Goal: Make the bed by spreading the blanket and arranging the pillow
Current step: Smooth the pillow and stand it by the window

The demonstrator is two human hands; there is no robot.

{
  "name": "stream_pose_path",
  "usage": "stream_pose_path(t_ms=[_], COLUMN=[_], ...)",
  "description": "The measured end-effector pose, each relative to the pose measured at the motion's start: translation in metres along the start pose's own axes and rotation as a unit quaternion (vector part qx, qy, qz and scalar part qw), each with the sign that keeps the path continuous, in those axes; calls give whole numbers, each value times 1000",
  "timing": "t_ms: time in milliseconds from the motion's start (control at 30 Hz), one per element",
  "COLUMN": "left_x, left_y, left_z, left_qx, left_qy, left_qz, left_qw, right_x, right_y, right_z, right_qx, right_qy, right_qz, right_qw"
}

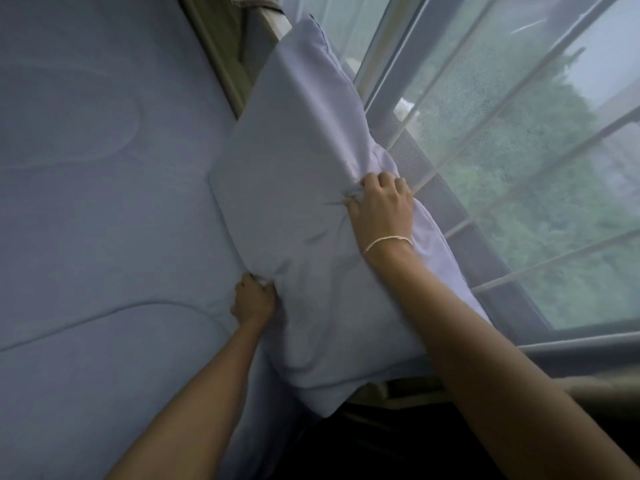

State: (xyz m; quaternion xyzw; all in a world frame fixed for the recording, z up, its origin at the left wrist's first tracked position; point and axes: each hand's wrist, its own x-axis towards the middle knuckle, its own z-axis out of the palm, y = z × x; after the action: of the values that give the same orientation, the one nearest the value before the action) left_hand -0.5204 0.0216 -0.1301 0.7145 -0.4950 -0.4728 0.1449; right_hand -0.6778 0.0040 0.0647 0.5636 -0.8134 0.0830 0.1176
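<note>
From the head camera, looking down along both bare forearms, the pillow (304, 188) stood propped on its long edge at the side of the bed, leaning toward the window (519, 150) and its sheer curtain (460, 98). The right hand (381, 209), a thin pale bracelet (386, 242) at its wrist, had its fingers curled into the pillow's cover near the window side, bunching the cloth into small creases. The left hand (252, 301) gripped the pillow's lower edge where it met the bed, fingers closed on a fold of fabric. The blanket (104, 202) lay flat and smooth across the mattress to the left, its quilted seams showing, so I judged the spreading done and the pillow step now in hand. A strip of olive bed frame (214, 53) ran beside the pillow's far end. The next move, as I saw it, called for tipping the pillow down off the curtain and laying it flat and square on the blanket, then letting go with both hands without dragging the smooth cover askew.
</note>
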Motion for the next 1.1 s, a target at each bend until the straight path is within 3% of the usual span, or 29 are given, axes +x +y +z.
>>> stream_pose_path(t_ms=[167, 267, 333, 433, 500, 667, 800, 867, 933, 1000, 1100], left_x=[-65, -92, -99, -96, -91, -99, -101, -96, -90, -87, -92], left_y=[-48, -79, -91, -95, -95, -108, -115, -102, -64, -4, 107], left_z=[10, 18, 20, 25, 32, 38, 19, 0, -22, -45, -77], left_qx=[102, 236, 323, 386, 411, 432, 451, 417, 322, 191, 91], left_qy=[25, 10, -16, 1, -1, -125, -175, -149, -115, -22, 90], left_qz=[215, 378, 437, 467, 488, 527, 550, 571, 563, 569, 586], left_qw=[971, 895, 839, 796, 770, 721, 681, 691, 752, 799, 800], right_x=[-26, -70, -103, -147, -165, -179, -192, -191, -179, -159, -118], right_y=[10, 23, 36, 58, 67, 87, 102, 100, 91, 78, 57], right_z=[-23, -39, -52, -70, -79, -96, -109, -115, -122, -125, -112], right_qx=[8, -20, -28, -52, -52, -60, -77, -82, -68, -26, 75], right_qy=[-51, -77, -124, -217, -235, -176, -257, -301, -297, -224, -119], right_qz=[-35, -59, -47, -3, 19, 60, 70, 70, 76, 86, 100], right_qw=[998, 995, 991, 975, 971, 981, 961, 947, 950, 970, 985])
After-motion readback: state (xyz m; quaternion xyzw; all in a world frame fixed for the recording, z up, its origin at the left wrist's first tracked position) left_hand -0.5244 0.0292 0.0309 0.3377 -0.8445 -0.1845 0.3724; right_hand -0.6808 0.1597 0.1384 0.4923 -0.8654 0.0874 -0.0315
